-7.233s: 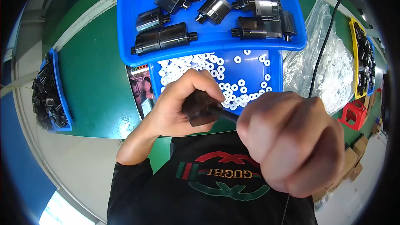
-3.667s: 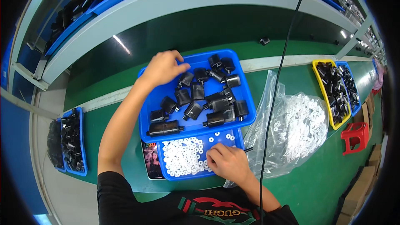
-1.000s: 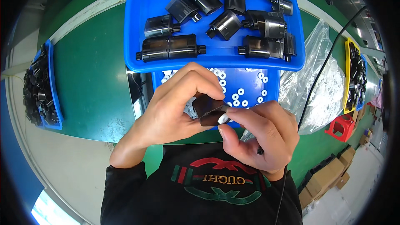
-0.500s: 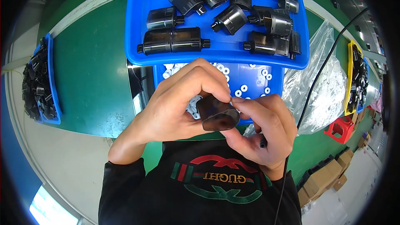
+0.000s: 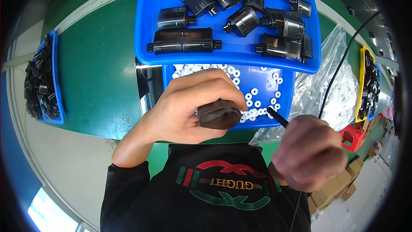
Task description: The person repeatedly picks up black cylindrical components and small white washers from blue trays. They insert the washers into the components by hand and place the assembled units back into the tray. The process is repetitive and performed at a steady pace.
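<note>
My left hand [image 5: 193, 107] is wrapped round a dark translucent plastic shell [image 5: 221, 116], whose oval open end faces up toward me. My right hand [image 5: 311, 152], smeared by motion, is closed round a slim black pen-shaped tool [image 5: 278, 117]. The tool's tip points up and left, over the right part of a blue tray [image 5: 266, 88] of small white rings [image 5: 254, 91]. Above that tray, a second blue tray [image 5: 240, 56] carries several similar dark shells with black necks [image 5: 244, 20]. My left fingers hide part of the shell and of the white rings.
A clear plastic bag of white pieces [image 5: 339, 90] lies right of the trays. Heaped dark parts fill a blue bin [image 5: 56, 77] at far left and a yellow bin [image 5: 365, 81] at far right. A black cable [image 5: 343, 58] crosses the right side; a red stool [image 5: 352, 136] stands beyond.
My right hand has left the shell, moved right and down, and now points the black tool toward the ring tray. My left hand keeps the shell, shifted slightly left.
</note>
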The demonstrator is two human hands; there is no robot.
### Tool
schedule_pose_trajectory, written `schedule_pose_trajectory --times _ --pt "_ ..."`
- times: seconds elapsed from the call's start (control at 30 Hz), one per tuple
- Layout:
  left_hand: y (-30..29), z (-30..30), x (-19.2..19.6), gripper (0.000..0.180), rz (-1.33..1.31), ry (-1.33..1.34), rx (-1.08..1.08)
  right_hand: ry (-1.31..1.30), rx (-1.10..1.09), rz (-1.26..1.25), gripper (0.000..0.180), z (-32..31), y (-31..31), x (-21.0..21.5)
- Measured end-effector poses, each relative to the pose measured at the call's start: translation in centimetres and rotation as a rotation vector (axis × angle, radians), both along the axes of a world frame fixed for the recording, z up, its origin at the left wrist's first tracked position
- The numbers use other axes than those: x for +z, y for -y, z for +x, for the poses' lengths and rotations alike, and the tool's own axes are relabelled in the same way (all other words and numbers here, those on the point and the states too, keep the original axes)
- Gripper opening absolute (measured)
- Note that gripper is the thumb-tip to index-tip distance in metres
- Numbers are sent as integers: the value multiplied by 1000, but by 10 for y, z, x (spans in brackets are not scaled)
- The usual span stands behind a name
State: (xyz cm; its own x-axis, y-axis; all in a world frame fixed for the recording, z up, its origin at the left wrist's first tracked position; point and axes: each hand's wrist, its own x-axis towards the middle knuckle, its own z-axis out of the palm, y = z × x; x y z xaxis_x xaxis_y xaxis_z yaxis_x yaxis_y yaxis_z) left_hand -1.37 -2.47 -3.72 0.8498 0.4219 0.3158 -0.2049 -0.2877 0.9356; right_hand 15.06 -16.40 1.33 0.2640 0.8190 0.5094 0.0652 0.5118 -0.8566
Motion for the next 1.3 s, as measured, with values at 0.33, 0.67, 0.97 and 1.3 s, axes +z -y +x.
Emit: schedule_pose_trajectory --times 0.33,0.67,0.97,1.3 --pt "3 1 -11 27 236 60 70 -452 401 199 24 0 -20 5" --pt "6 4 -12 25 254 111 92 -259 430 186 23 -10 -42 -11" --pt "7 -1 -11 32 236 29 81 -280 259 51 30 -27 -40 -17" --pt "-1 1 -8 28 324 64 157 -224 118 91 23 -30 -45 -18"
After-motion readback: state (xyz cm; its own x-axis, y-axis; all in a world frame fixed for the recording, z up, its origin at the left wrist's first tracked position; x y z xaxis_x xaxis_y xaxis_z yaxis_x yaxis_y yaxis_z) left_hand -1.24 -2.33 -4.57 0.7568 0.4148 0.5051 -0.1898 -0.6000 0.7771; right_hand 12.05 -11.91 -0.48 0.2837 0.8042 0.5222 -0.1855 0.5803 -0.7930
